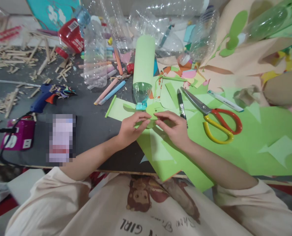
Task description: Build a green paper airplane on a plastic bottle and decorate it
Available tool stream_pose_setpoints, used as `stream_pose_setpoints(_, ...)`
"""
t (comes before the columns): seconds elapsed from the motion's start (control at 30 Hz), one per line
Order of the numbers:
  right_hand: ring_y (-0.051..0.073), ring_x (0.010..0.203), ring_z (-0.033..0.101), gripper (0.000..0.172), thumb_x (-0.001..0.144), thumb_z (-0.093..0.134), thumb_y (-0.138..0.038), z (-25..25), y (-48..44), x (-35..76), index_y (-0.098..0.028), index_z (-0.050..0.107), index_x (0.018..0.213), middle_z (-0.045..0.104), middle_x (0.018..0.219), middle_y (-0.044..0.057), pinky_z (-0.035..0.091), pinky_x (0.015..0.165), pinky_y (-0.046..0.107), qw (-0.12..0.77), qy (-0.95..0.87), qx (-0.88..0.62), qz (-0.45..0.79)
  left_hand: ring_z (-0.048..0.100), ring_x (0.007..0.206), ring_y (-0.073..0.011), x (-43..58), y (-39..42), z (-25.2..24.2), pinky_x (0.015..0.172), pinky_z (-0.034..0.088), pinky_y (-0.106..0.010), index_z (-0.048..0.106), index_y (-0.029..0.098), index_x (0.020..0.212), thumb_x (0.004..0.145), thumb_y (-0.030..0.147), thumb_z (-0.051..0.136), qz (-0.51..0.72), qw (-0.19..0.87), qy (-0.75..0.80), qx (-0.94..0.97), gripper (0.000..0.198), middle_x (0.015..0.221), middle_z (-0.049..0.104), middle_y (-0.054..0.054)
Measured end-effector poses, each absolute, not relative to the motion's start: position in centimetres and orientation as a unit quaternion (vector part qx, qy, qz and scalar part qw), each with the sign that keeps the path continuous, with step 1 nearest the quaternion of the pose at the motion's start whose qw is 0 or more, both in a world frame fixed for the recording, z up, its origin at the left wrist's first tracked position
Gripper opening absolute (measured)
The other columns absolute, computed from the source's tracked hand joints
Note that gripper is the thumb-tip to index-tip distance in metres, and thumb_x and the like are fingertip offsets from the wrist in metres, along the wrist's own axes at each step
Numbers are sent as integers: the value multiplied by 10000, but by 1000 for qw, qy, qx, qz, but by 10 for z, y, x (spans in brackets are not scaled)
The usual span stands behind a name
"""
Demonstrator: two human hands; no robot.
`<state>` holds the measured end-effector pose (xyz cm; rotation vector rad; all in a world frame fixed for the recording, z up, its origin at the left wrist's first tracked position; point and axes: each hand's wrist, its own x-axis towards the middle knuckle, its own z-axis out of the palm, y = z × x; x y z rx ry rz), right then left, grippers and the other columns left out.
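A small green paper piece (153,111) is being worked on in the middle here: the fingers of the left hand (133,127) are closed on it from one side, those of the right hand (172,129) from the other, tips nearly meeting. It's held a bit in from the front edge of the dark surface (94,137), just on the near side of the blue cap (141,106) of a plastic bottle (144,60) wrapped in light green paper. How high it's held can't really be told.

Room-wise, some dark surface is left showing between the phone (62,139) and the pale green strip (121,109). The right is pretty crammed, tbh: a big green sheet (249,137) is spread under the right forearm and stuck out past the front edge. The black pen (181,101) is parked right by the right hand; whether it's touched can't be told. Red-and-yellow-handled scissors (206,110) are laid just beyond, tip pointed away from the person. The far side is hemmed in by see-through bottles (95,55), and a blue glue gun (41,98) is set well off to the left.
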<state>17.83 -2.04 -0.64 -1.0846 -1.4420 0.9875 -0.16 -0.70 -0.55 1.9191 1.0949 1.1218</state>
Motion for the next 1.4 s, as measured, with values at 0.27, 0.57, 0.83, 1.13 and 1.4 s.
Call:
stream_pose_setpoints(0.27, 157, 817, 694, 186, 836, 684, -161, -6, -21, 178, -292, 753, 948, 750, 882, 11, 588, 694, 315, 536, -627, -435, 361, 748, 828, -101, -3, -7, -8, 767, 590, -144, 702, 195, 1018, 973, 323, 539, 419, 291, 395, 764, 212, 979, 774, -27)
stream_pose_setpoints(0.57, 146, 700, 674, 146, 823, 686, -145, -7, -22, 178, -270, 718, 893, 735, 798, -7, 575, 654, 310, 549, -631, -432, 339, 757, 825, -120, -3, -5, -9, 768, 600, -166, 692, 167, 1092, 936, 246, 590, 429, 288, 365, 775, 203, 1018, 776, -74)
stream_pose_setpoints(0.83, 156, 665, 661, 145, 820, 669, -129, -7, -24, 178, -269, 708, 821, 723, 728, -11, 558, 620, 324, 554, -639, -426, 321, 759, 815, -140, -4, -5, -11, 763, 603, -196, 720, 183, 1072, 942, 300, 594, 410, 309, 374, 773, 215, 1007, 782, -74)
stream_pose_setpoints(1.13, 148, 643, 646, 183, 804, 670, -82, -6, -24, 177, -263, 696, 802, 712, 703, -21, 544, 600, 314, 558, -649, -425, 296, 758, 869, -136, -3, -7, -8, 783, 591, -174, 730, 181, 1028, 934, 242, 604, 427, 286, 362, 778, 169, 980, 788, -62)
stream_pose_setpoints(1.4, 161, 683, 668, 187, 835, 676, -131, -6, -22, 178, -297, 731, 898, 745, 762, -10, 549, 599, 324, 549, -658, -433, 279, 764, 834, -151, -3, -5, -9, 764, 606, -202, 736, 200, 995, 935, 259, 600, 422, 253, 363, 791, 160, 958, 791, -52)
